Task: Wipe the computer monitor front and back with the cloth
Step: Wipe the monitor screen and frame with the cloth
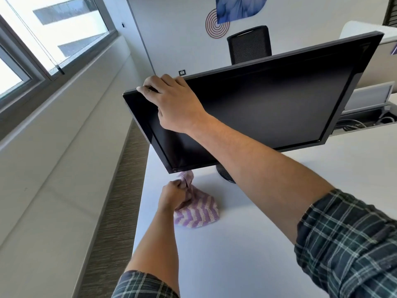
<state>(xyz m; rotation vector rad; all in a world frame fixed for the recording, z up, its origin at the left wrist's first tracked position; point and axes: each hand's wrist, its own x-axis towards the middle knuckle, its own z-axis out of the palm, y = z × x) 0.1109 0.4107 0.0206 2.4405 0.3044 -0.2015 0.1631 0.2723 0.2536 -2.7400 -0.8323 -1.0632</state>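
A window (pixel 53 39) with a grey frame runs along the far left, above a pale ledge (pixel 64 130) and a strip of carpet (pixel 120 190). Next comes the white desk (pixel 247 244). Near its left edge the left hand (pixel 174 195) is clenched around a bunched part of the cloth (pixel 197 214), a purple-and-white zigzag rag; the rest of the cloth rests on the desk just below the monitor's lower left corner. A plaid sleeve (pixel 139 284) covers that arm near the elbow.

The monitor (pixel 268 108), black and switched off, stands on the desk on a round base (pixel 224 174) and is tilted, its screen facing the camera. The right hand (pixel 171 102) lies over the monitor's upper left corner, fingers (pixel 148 88) curled over the top edge and grasping it, with the thumb against the screen side; how far the fingers reach down the back seems hidden.

Behind the monitor a black mesh chair (pixel 249 44) stands before a white wall (pixel 171 29) with a red spiral and a blue print. At far right, cables (pixel 354 123) lie behind a low partition.
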